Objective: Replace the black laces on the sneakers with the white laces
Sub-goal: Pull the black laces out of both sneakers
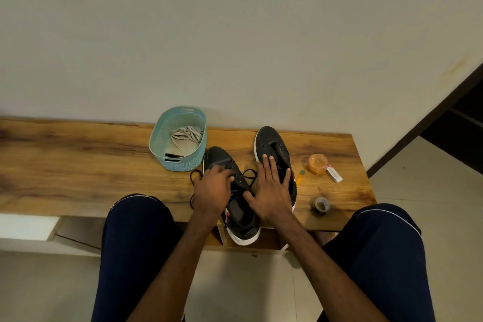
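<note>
A person sits at a wooden desk (78, 165) with both knees by its near edge. Two black sneakers sit close together, in the right half of the desk.

The near sneaker (241, 217) has its heel sticking out over the near edge. It has a black lace (248, 171) in it, and loose loops of the lace spill out on both sides. The left hand (213, 188) is on top of this shoe. Its fingers are bent and grip the shoe at the part with the lace. I cannot tell if they also pinch the lace.

The far sneaker (270, 142) lies just beside it, with its toe near the far edge. Its little holes show no lace. The right hand (271, 191) lies flat on this shoe with straight fingers and holds nothing. Its thumb reaches over to the near sneaker.

A blue basket (156, 144) stands by the far edge, touching the toe of the near sneaker. The white laces (187, 134) lie in a heap inside it. A small black thing (173, 155) is in there too.

Toward the right edge are an orange tape roll (317, 163), a small white box (334, 174) and a yellow pen (299, 178). A dark tape roll (320, 205) sits near the near right corner.
</note>
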`<state>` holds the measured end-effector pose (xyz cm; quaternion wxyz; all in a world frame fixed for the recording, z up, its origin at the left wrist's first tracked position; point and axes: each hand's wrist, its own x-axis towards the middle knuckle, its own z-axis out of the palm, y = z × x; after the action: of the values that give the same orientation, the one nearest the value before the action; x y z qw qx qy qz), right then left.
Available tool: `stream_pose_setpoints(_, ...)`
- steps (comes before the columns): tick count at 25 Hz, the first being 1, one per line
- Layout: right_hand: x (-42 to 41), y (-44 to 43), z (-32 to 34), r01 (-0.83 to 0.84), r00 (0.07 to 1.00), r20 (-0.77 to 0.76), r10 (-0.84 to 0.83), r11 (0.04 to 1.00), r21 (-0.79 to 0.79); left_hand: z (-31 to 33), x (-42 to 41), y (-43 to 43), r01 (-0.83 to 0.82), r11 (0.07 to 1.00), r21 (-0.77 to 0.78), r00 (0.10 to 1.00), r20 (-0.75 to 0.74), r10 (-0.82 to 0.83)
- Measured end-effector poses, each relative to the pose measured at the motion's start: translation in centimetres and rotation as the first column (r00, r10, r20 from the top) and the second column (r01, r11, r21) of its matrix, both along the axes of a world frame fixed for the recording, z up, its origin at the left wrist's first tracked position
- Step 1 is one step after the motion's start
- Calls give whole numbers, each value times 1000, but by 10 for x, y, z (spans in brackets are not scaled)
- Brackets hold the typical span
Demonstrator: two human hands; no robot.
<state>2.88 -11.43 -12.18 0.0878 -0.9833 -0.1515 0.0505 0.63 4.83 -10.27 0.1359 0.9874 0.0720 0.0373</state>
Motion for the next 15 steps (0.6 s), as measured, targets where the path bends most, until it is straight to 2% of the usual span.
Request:
stream_pose_setpoints(3,-1,0,0,6,1000,7,-6,1000,-2,5,3,-2,-79,994,-74,996,-42,77)
stream_pose_setpoints(4,-1,0,0,10,1000,7,-10,1000,-6,7,3,-2,-74,996,-44,997,-36,73)
stream_pose_setpoints(7,-2,2,1,25,1000,18,-25,999,-23,19,-3,6,-4,970,243,998,-56,19)
stream_pose_setpoints(9,-1,3,1,43,999,26,-43,999,-10,37,-4,23,-84,931,356,996,2,90)
stream_pose_setpoints(10,-1,4,0,56,998,24,-56,998,-2,47,-3,36,-167,916,365,986,43,162)
stream_pose_setpoints(12,-1,6,-1,78,997,15,-78,997,-5,63,-2,64,-312,904,291,950,96,297)
stream_pose_setpoints(14,-1,8,0,80,997,14,-80,997,-13,66,-3,77,-300,915,270,954,89,287)
stream_pose_setpoints(15,0,8,0,72,997,12,-71,997,-18,64,-4,74,-230,932,278,973,75,218)
